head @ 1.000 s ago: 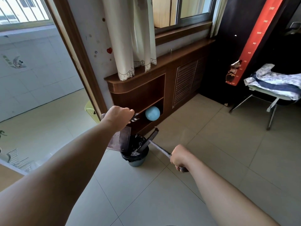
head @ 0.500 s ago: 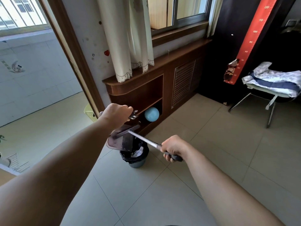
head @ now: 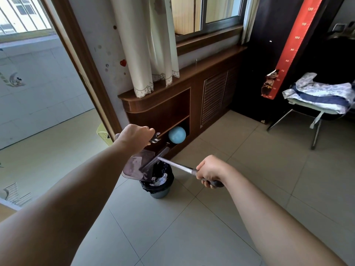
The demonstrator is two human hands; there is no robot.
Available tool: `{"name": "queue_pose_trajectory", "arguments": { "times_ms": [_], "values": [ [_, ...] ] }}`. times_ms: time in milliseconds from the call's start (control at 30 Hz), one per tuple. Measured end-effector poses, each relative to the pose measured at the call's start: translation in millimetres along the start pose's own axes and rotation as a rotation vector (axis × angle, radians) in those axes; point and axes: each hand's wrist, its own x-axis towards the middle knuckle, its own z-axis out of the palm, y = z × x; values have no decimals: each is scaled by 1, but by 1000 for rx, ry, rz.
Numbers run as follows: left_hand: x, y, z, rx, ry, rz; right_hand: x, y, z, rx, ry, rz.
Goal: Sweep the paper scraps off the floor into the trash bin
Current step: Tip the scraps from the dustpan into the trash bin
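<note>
as seen from the head camera, the dustpan is tipped over the bin, likely so scraps slide in, and the brush head lies across the pan to push them out. white scraps sit inside the bin. the left hand clenches the pan's handle; the right hand grips the brush handle.
</note>
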Motion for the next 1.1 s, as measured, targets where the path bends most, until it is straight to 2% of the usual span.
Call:
{"name": "queue_pose_trajectory", "arguments": {
  "times_ms": [167,367,633,800,867,967,1100],
  "values": [
    [3,0,-6,-2,-13,20,-6,-6,19,65,-52,-2],
    [-5,-3,-9,-56,-4,16,12,-9,14,-167,-7,-5],
    [-4,-4,-1,-41,9,11,-1,-14,-2,-74,2,-43],
    [-1,-5,-8,-29,12,23,6,-20,16,-170,-37,-8],
    [-4,-7,-8,-38,12,18,11,-17,18,-244,-17,2],
    [-6,-11,-5,-45,5,2,10,-11,12,-352,103,-66],
    [-4,-6,-6,-21,13,19,6,-8,2,-354,142,-93]
  ]
}}
